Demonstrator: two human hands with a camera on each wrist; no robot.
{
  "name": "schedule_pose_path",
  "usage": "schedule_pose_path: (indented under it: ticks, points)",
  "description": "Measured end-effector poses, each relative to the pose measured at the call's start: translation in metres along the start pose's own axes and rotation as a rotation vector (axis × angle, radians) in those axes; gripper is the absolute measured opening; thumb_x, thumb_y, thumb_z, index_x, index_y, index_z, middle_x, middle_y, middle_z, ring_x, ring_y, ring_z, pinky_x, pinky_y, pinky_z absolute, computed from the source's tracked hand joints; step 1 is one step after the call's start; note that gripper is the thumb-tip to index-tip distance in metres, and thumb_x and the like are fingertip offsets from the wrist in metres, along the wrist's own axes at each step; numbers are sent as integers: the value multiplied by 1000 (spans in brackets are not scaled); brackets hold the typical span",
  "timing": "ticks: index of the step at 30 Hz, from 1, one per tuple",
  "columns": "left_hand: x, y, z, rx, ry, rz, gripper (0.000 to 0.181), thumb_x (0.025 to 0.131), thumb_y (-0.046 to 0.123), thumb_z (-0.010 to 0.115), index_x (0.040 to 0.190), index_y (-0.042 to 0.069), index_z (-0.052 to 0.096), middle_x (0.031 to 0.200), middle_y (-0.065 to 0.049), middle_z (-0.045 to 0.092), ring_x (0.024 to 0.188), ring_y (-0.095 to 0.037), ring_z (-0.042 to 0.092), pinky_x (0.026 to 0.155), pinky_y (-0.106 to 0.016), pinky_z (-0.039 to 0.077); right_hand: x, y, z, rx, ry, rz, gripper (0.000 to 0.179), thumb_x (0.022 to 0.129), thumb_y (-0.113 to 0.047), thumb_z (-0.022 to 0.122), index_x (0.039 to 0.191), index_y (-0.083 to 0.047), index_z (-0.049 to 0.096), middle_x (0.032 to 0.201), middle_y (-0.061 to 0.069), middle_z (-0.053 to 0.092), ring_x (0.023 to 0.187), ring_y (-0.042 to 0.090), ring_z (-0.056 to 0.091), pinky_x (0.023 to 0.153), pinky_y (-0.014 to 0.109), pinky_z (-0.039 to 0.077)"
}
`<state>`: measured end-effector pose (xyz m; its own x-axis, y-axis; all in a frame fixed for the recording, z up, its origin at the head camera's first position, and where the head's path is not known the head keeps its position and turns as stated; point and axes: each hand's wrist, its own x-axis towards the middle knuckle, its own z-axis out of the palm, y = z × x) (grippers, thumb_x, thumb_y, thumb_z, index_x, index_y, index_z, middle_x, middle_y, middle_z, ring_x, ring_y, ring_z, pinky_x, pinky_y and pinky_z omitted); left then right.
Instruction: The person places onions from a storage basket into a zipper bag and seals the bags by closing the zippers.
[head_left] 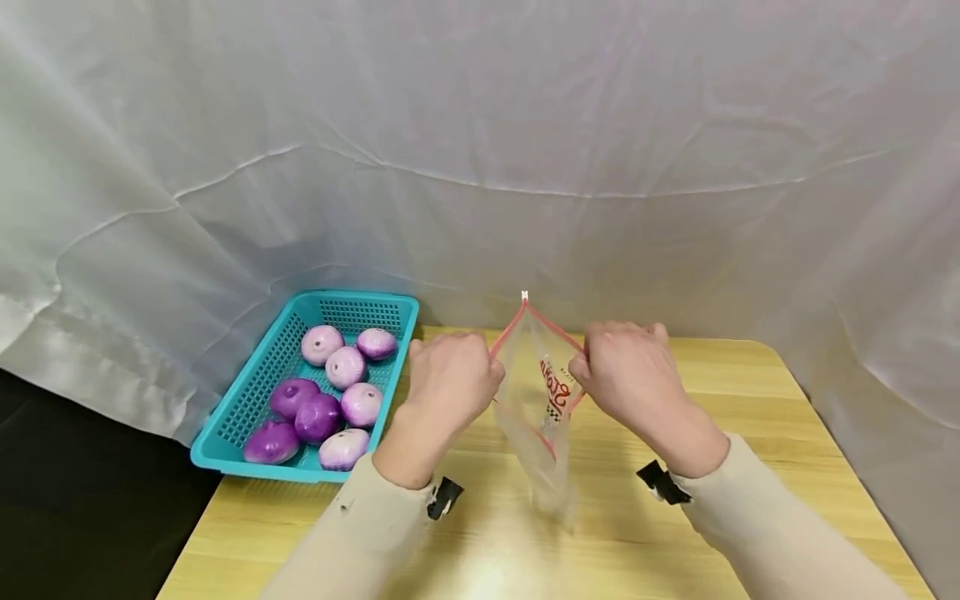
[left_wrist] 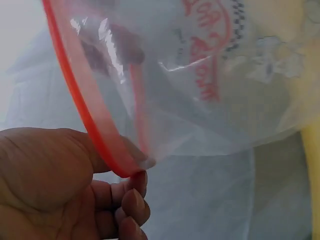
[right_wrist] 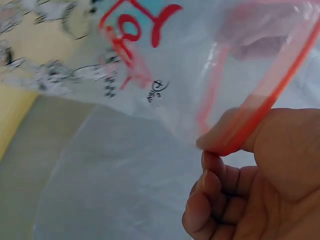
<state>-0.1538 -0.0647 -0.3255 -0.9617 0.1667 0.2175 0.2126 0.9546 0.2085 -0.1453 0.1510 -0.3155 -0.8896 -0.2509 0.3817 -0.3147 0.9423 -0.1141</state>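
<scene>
A clear plastic zipper bag [head_left: 525, 400] with red edging and red lettering hangs between my two hands, its mouth spread into a diamond. My left hand [head_left: 456, 375] pinches the left edge of the mouth. On the opposite edge, my right hand [head_left: 626, 367] grips the rim the same way. The left wrist view shows thumb and curled fingers on the red strip [left_wrist: 80, 102]. In the right wrist view the thumb lies inside the bag, behind the red strip [right_wrist: 280, 92]. A white slider [head_left: 524, 296] sits at the mouth's far corner.
Left of my hands stands a turquoise basket [head_left: 217, 433] holding several purple and pale onions [head_left: 318, 417]. Its front end is near the left edge of the wooden table [head_left: 720, 500]. A grey curtain [head_left: 480, 167] hangs behind the table.
</scene>
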Motion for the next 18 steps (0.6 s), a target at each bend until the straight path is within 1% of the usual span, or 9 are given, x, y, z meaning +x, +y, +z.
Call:
schedule_pose_path:
  ticks: [2, 5, 8, 10, 13, 16, 18]
  points:
    - [2, -1, 8, 15, 44, 20, 24, 94, 23, 63, 72, 16, 58, 76, -2, 65, 80, -28, 64, 77, -50, 45, 0, 5, 6, -18, 30, -2, 21, 75, -7, 52, 61, -17, 40, 59, -2, 37, 56, 22, 38, 65, 40, 23]
    - [2, -1, 19, 43, 140, 74, 23, 94, 22, 65, 73, 14, 59, 79, -3, 67, 81, -27, 63, 74, -47, 43, -2, 12, 13, -38, 81, -22, 20, 74, -7, 50, 62, -16, 38, 59, -1, 35, 54, 22, 35, 64, 39, 22]
    - [1, -1, 24, 71, 217, 117, 22, 92, 21, 66, 73, 14, 58, 78, -3, 66, 78, -27, 61, 70, -44, 39, -4, 15, 16, -47, 145, -57, 19, 73, -7, 49, 62, -16, 37, 58, -1, 34, 53, 22, 33, 64, 39, 21]
    - [2, -1, 26, 82, 238, 126, 21, 91, 19, 67, 73, 14, 57, 76, -3, 64, 76, -26, 58, 70, -42, 36, -4, 17, 18, -67, 192, -95, 20, 74, -7, 50, 62, -15, 35, 59, -1, 32, 54, 23, 32, 64, 39, 21]
    - [2, -3, 28, 110, 258, 144, 21, 91, 18, 68, 73, 13, 56, 73, -2, 60, 73, -24, 56, 68, -39, 33, -4, 17, 20, -116, 270, -176, 24, 75, -6, 50, 64, -15, 32, 61, -1, 28, 57, 25, 32, 61, 41, 24]
    - [3, -5, 32, 137, 302, 187, 22, 89, 17, 70, 72, 12, 56, 70, -1, 57, 71, -23, 54, 65, -35, 28, -3, 19, 24, -161, 332, -268, 24, 77, -5, 48, 66, -14, 29, 64, -1, 23, 59, 27, 30, 59, 43, 27]
    - [3, -7, 35, 147, 339, 229, 23, 89, 18, 70, 73, 12, 56, 70, -2, 54, 71, -24, 53, 65, -34, 26, -3, 20, 28, -171, 354, -308, 22, 80, -6, 45, 67, -13, 29, 65, 0, 22, 59, 27, 29, 57, 43, 28]
